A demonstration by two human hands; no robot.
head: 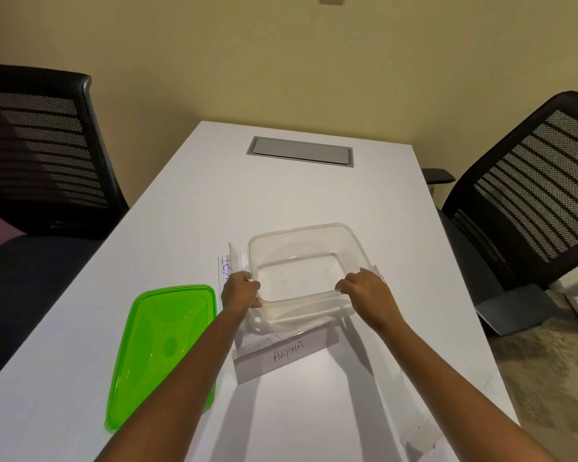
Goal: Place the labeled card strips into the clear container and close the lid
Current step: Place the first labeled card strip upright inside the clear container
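A clear rectangular container [306,233] sits open and empty in the middle of the white table, slightly raised at its near side. My left hand [241,291] grips its near left corner and my right hand [367,293] grips its near right corner. A white card strip marked ALPHA [287,353] lies just in front of the container. Another lettered strip [226,273] lies along the container's left side, partly hidden by my left hand. A further pale strip [417,428] lies near the table's right front edge. The green lid [161,345] rests flat to the left.
The white table [281,195] has a grey cable hatch [300,151] at its far end. Black mesh chairs stand at the left [40,145] and right [528,195] of the table. A beige wall is behind.
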